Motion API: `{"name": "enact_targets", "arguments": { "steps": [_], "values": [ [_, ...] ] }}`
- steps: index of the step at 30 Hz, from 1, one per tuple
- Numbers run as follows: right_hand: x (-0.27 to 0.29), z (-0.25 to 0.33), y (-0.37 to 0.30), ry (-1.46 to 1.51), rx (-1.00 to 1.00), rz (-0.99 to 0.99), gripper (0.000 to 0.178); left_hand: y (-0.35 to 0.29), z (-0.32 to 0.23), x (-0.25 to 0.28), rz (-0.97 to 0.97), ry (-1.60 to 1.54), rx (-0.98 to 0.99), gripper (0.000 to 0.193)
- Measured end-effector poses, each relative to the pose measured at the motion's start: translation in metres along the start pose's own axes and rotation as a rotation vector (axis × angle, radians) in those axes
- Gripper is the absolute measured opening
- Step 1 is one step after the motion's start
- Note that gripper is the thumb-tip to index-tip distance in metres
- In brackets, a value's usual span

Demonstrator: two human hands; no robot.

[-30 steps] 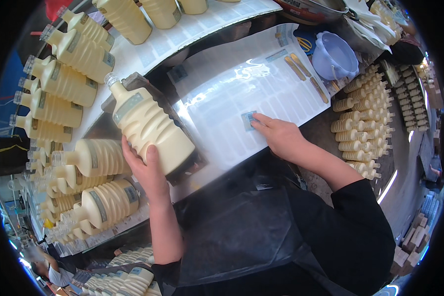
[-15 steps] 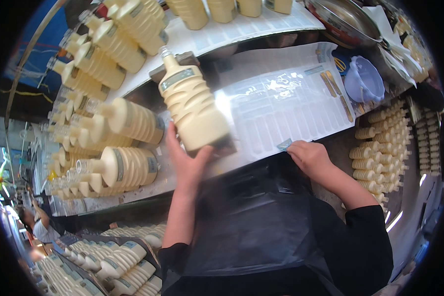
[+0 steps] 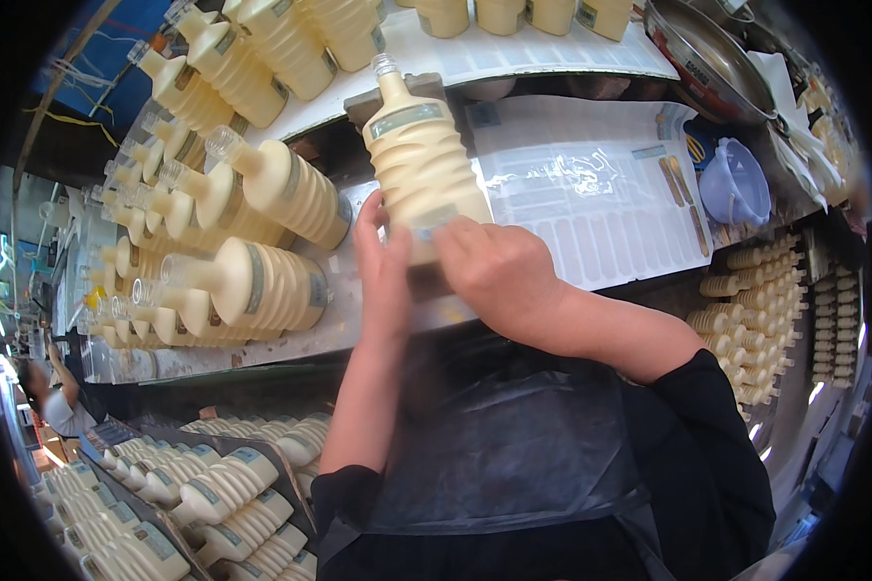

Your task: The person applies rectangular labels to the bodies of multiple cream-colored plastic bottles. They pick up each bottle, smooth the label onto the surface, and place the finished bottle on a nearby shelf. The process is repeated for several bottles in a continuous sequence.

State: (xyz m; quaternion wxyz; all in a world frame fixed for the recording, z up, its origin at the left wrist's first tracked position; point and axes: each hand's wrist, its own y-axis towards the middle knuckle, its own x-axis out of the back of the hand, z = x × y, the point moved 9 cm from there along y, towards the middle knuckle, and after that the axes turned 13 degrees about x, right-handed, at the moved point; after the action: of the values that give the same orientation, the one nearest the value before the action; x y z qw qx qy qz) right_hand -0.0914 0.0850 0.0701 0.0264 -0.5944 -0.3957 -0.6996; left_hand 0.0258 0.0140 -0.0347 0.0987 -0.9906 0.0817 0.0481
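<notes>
A cream-coloured ribbed bottle [image 3: 424, 160] with a clear threaded neck leans back against a dark block [image 3: 358, 103], and a grey-green label band crosses its shoulder. My left hand [image 3: 383, 271] grips its lower left side, fingers behind and thumb in front. On the lower front of the bottle is a small bluish label [image 3: 440, 215]. My right hand [image 3: 504, 271] is closed, its fingertips pressed together at that label's right edge against the bottle. Part of the label and the fingertips are hidden by the hand.
Similar filled bottles [image 3: 271, 281] stand in rows on the left, with more on a back shelf. A translucent label sheet [image 3: 591, 208] lies to the right with tan-handled tools [image 3: 688, 198] on it. Beyond stand a lilac bucket [image 3: 734, 184] and a metal pan [image 3: 712, 58].
My right hand has moved from the label sheet's front edge to the lower front of the bottle, bringing the small label. The bottle, tilted and blurred before, now sits straighter against the block.
</notes>
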Motion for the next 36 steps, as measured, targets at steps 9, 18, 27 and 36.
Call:
{"name": "enact_targets", "arguments": {
  "steps": [9, 18, 27, 36],
  "values": [
    [0.005, 0.025, -0.011, -0.154, 0.089, 0.110, 0.014, 0.004, -0.006, -0.005, -0.148, 0.065, 0.167, 0.051],
    [-0.040, -0.084, -0.044, 0.653, -0.754, 0.084, 0.057, -0.006, 0.017, -0.002, -0.059, -0.074, 0.012, 0.067],
    [-0.070, -0.091, -0.058, 0.821, -0.854, 0.080, 0.070, -0.009, 0.014, -0.010, -0.093, -0.026, 0.048, 0.074],
    [-0.071, -0.092, -0.058, 0.861, -0.862, 0.072, 0.069, -0.011, 0.011, -0.009, -0.098, -0.008, 0.028, 0.076]
  ]
}}
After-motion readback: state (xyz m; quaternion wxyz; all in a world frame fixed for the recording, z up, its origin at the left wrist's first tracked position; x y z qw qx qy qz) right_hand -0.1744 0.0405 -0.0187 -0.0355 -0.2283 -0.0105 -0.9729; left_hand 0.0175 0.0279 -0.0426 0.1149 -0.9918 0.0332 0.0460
